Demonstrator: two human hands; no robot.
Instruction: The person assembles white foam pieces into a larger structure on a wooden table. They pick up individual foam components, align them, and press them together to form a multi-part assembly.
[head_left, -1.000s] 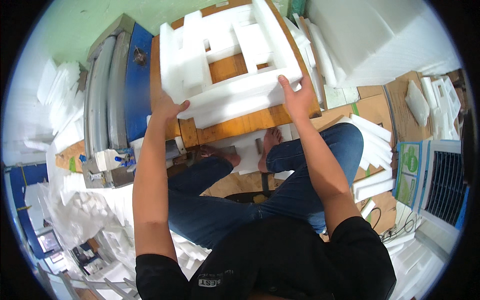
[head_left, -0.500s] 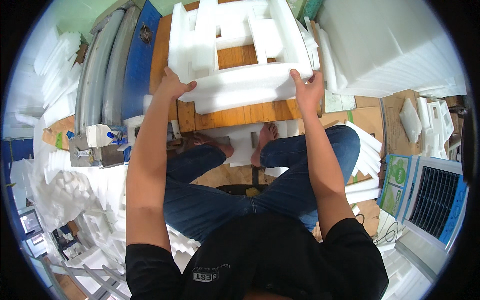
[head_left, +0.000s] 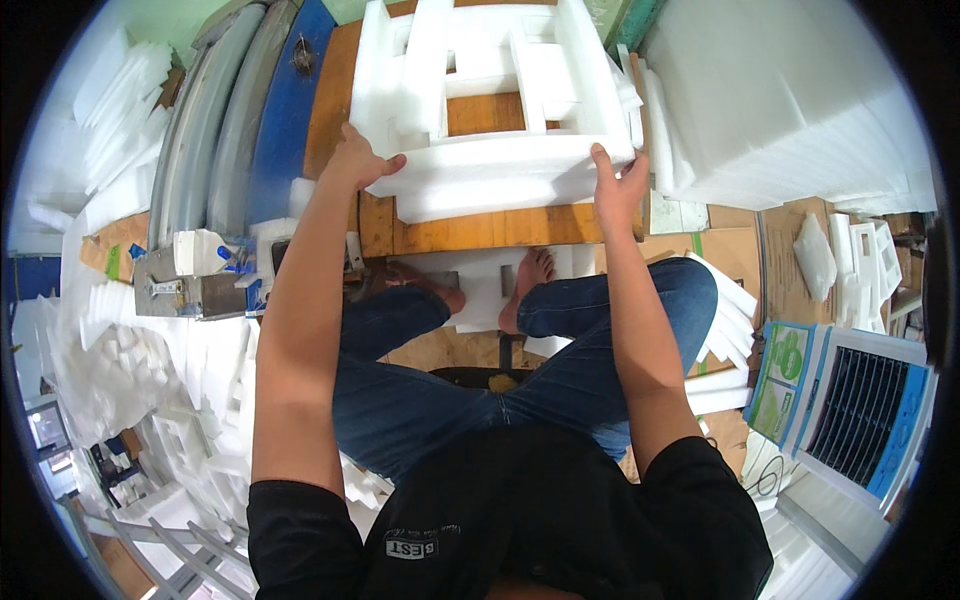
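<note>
A white foam frame [head_left: 500,175] with raised walls and inner crosspieces lies on the wooden bench [head_left: 480,232] ahead of me. My left hand [head_left: 362,162] grips its near left corner, thumb against the front wall and fingers around the side. At the near right corner, my right hand [head_left: 619,192] holds the same frame, its thumb pointing up along the wall. Bench wood shows through the frame's middle opening. The frame's far end is cut off by the picture's top edge.
Left of the bench stands a machine with grey rollers [head_left: 215,130] and a blue side panel [head_left: 295,100]. Large white foam blocks [head_left: 790,100] are stacked at right. An air cooler [head_left: 845,405] stands at lower right, and foam scraps [head_left: 140,370] pile up at left.
The view has shifted slightly, so the frame and both hands appear a little farther right. Both hands keep their hold on the frame's corners.
</note>
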